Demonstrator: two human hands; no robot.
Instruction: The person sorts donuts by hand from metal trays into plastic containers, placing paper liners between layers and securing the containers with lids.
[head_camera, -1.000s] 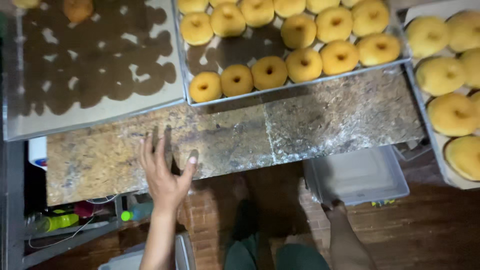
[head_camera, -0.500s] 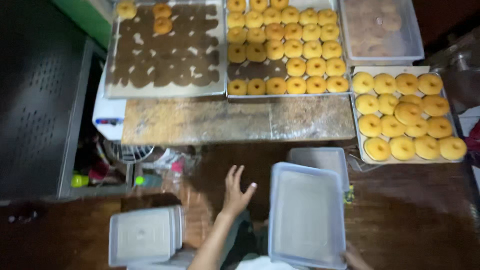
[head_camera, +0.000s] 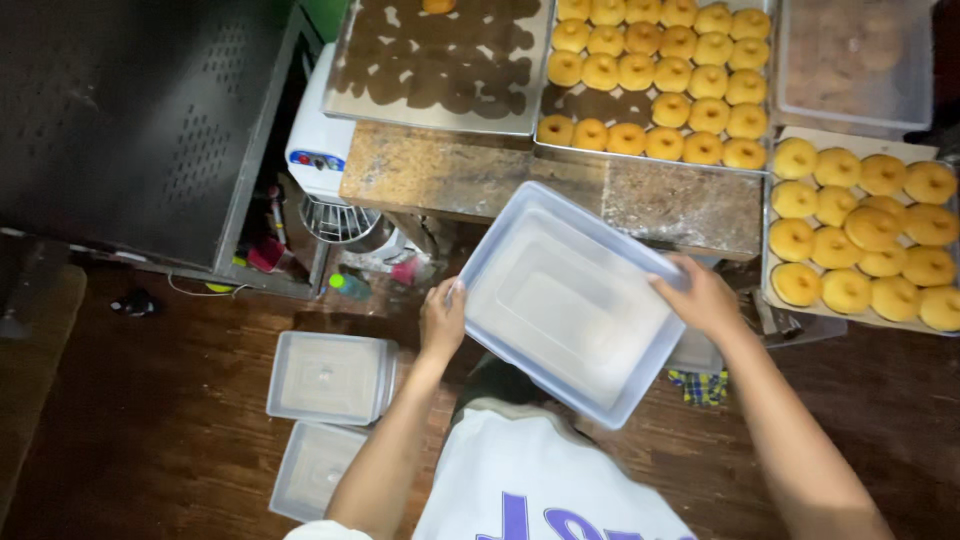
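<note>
I hold a large translucent plastic tub (head_camera: 565, 300) with both hands, tilted in front of my body below the stone counter (head_camera: 560, 185). My left hand (head_camera: 441, 320) grips its left rim. My right hand (head_camera: 697, 295) grips its upper right rim. The tub is empty. Golden doughnuts (head_camera: 660, 80) fill a metal tray on the counter beyond it.
A second tray of doughnuts (head_camera: 865, 235) sits at right, a nearly bare greasy tray (head_camera: 440, 65) at left, and a lidded container (head_camera: 855, 60) at top right. Two plastic tubs (head_camera: 330, 378) rest on the wooden floor at left. A white mixer (head_camera: 325, 160) stands beside a dark cabinet (head_camera: 120, 120).
My view has swung down and back from the counter. The tub that stood on the floor is now lifted and held in both hands; my left hand was free before.
</note>
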